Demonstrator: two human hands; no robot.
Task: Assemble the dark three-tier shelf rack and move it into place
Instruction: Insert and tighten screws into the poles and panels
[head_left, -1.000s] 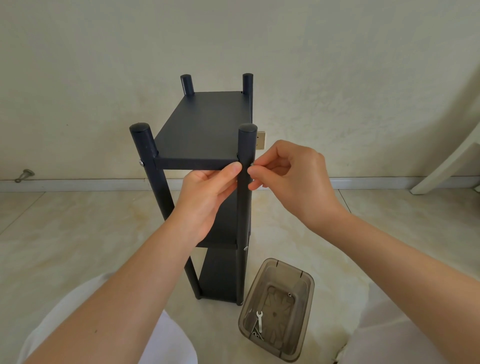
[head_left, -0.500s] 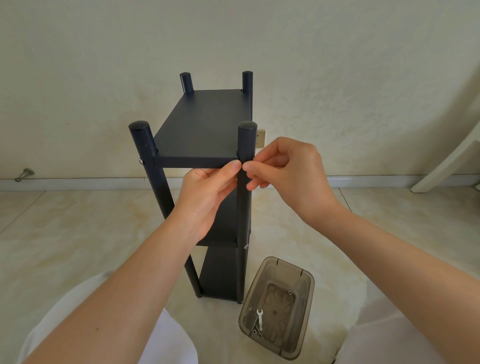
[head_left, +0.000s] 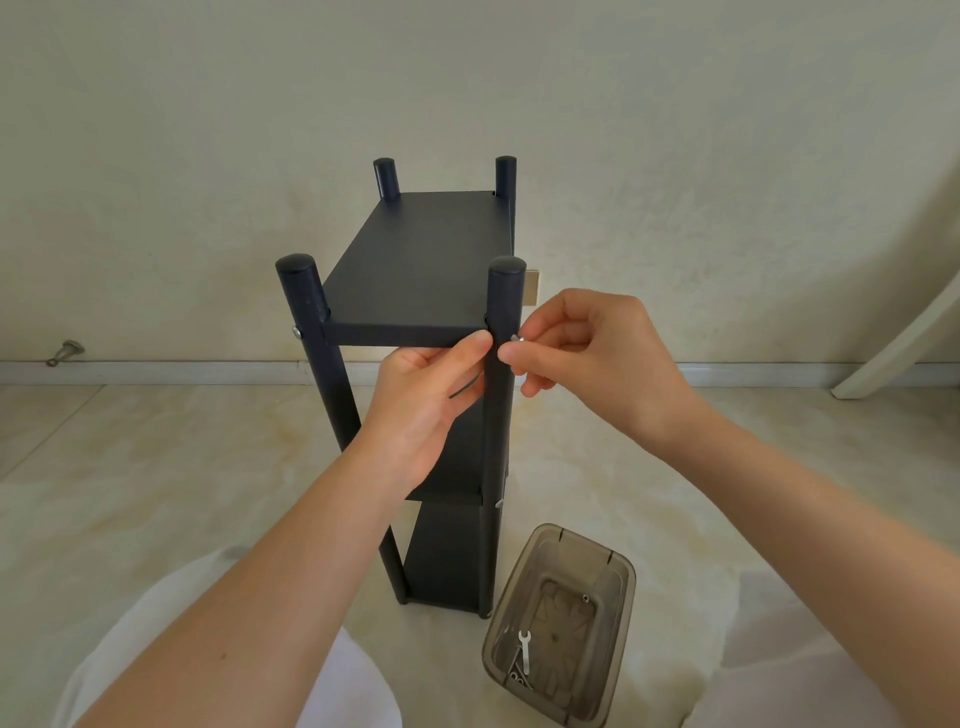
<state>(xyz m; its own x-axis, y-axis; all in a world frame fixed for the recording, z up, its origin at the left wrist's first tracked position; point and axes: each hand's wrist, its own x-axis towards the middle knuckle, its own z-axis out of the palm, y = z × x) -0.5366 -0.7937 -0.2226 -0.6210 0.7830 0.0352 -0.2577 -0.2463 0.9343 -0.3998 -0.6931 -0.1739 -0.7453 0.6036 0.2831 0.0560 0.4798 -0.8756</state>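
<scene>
The dark three-tier shelf rack (head_left: 415, 260) stands upright on the floor in front of me, its four round posts rising above the top shelf. My left hand (head_left: 426, 405) grips the near right post (head_left: 501, 415) just under the top shelf, thumb on the shelf's front edge, with a thin dark tool tucked in its palm. My right hand (head_left: 587, 358) pinches a small silver screw (head_left: 518, 339) against the right side of that post. Another silver screw (head_left: 297, 332) sits in the near left post.
A smoky clear plastic bin (head_left: 563, 623) lies on the floor at the rack's right foot, holding a small wrench (head_left: 524, 649) and a few screws. The wall and baseboard run close behind the rack. A white slanted leg (head_left: 893, 353) stands at the far right. My knees frame the bottom.
My right hand has drawn slightly right from the post, fingers re-pinching, so the silver screw's head now shows. The left hand and the rack have stayed put.
</scene>
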